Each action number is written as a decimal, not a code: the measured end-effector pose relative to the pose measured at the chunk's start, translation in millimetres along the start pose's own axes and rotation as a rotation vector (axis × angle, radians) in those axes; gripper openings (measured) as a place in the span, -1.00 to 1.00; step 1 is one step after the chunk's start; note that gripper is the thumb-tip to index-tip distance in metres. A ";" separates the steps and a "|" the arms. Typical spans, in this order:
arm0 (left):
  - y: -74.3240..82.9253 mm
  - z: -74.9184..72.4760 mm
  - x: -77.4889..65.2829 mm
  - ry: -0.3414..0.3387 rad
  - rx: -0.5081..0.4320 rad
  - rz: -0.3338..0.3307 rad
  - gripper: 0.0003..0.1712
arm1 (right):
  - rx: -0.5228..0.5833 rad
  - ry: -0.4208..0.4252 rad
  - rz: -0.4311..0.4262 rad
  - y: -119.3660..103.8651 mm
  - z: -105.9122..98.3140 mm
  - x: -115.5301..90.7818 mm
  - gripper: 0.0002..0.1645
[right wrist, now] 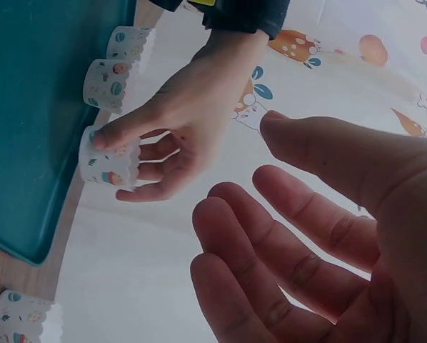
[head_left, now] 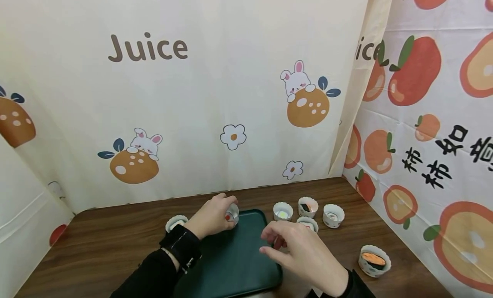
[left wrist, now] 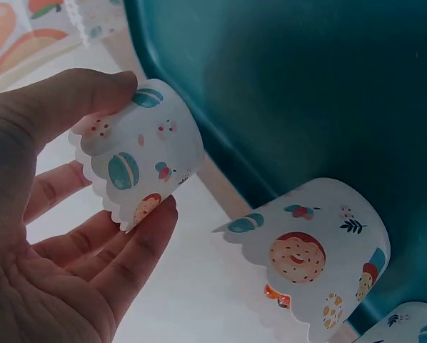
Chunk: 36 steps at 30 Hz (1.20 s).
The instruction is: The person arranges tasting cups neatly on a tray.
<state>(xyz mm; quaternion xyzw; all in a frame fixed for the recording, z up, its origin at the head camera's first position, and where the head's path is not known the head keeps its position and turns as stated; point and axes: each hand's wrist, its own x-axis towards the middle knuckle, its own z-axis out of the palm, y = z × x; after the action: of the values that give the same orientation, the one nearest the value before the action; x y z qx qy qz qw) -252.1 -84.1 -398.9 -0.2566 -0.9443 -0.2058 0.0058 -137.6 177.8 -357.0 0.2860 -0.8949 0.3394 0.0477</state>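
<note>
My left hand point(head_left: 212, 219) grips a scalloped paper baking cup point(head_left: 233, 212) at the far edge of the dark green tray point(head_left: 239, 259). The thumb is on one side of this cup and fingers are on the other, as the left wrist view shows; a bit of red shows at it in the head view. Beside it in that view stands a second printed cup point(left wrist: 313, 250) on the tray. Over the tray's right edge hovers my right hand point(head_left: 296, 246), fingers loosely bent and holding nothing.
Right of the tray, several cups stand together, one with a sushi piece point(head_left: 305, 207) and another plain-looking cup point(head_left: 333, 216). Farther right and nearer is a cup with orange-topped sushi point(head_left: 373, 258). Another cup point(head_left: 176, 223) shows behind the left wrist. A printed curtain point(head_left: 215, 96) hangs behind the table.
</note>
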 end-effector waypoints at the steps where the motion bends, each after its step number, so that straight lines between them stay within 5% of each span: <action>1: -1.3 0.6 1.4 -0.008 0.001 -0.006 -0.45 | 0.001 -0.001 0.002 0.2 -0.2 0.2 -0.85; 19: -10.2 6.6 9.3 -0.125 0.033 -0.048 -0.36 | -0.001 -0.013 0.010 2.0 -1.0 1.2 -0.84; 36: -4.7 6.0 5.3 -0.126 0.055 -0.071 -0.29 | -0.044 0.005 -0.005 3.6 0.8 1.4 -0.83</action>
<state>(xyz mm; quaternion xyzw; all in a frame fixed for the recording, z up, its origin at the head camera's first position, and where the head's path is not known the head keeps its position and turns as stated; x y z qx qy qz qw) -258.4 -83.0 -405.5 -0.2351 -0.9566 -0.1632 -0.0541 -140.6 178.8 -359.3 0.2862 -0.9012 0.3203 0.0570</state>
